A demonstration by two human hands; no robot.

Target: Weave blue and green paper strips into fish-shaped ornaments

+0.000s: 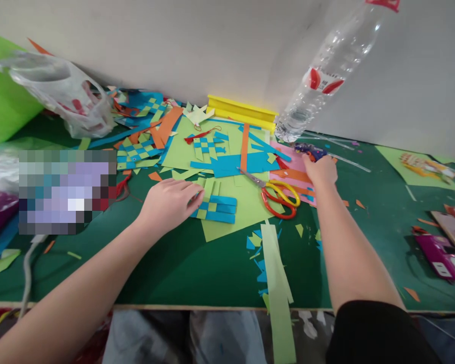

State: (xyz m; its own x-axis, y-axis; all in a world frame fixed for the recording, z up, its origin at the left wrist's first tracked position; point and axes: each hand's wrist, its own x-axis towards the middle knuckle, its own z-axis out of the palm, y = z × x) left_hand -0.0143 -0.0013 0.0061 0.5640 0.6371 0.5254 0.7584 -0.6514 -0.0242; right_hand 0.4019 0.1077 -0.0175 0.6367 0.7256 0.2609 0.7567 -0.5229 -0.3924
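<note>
My left hand point(170, 205) is closed at the left end of a woven blue and green paper piece point(220, 208), with thumb and fingers at its edge. The piece lies over a light green sheet point(227, 227), its strip ends loose on the right. Farther right, my right hand point(322, 172) is wrapped round a dark blue-purple glue gun point(310, 150), mostly hidden by the fingers. Between my hands lie scissors point(280, 198) with red and yellow handles, blades pointing left. A finished-looking woven paper fish point(207, 146) with a red tassel rests behind.
A clear plastic bottle point(322, 83) stands behind my right hand, near clear sticks point(351, 161). A plastic bag point(68, 96) and a blurred-out screen point(66, 192) are at left. A green paper strip point(280, 293) hangs over the front edge. A purple packet point(440, 255) lies right.
</note>
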